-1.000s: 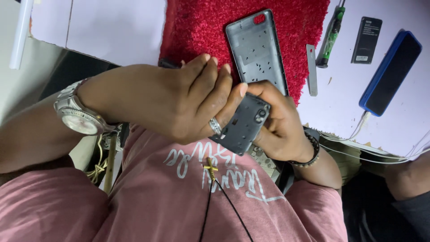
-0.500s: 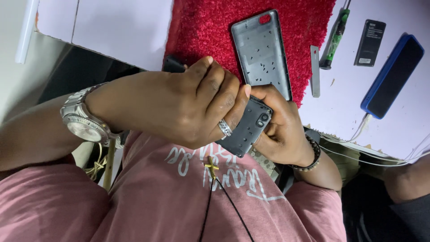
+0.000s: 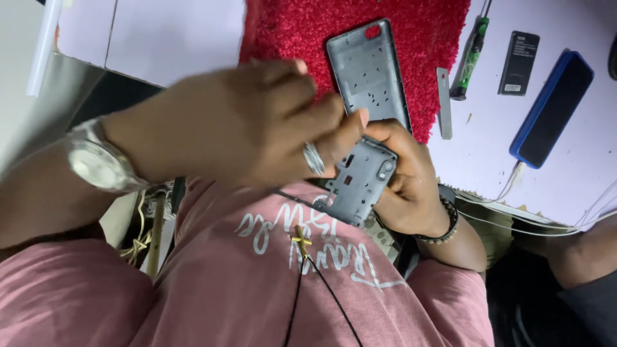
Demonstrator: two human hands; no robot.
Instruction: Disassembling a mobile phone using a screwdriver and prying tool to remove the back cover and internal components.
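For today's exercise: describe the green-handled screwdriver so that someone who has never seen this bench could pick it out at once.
Start at the red fuzzy mat at the top of the view, where a grey phone back cover lies. Just past the mat's right edge, on the pale table, lies the screwdriver. It alone has a green handle, unlike the flat grey metal strip beside it and the small black battery further right.

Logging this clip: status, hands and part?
Left hand pinching grey phone frame piece. Right hand gripping it from below. Nothing obstructing.
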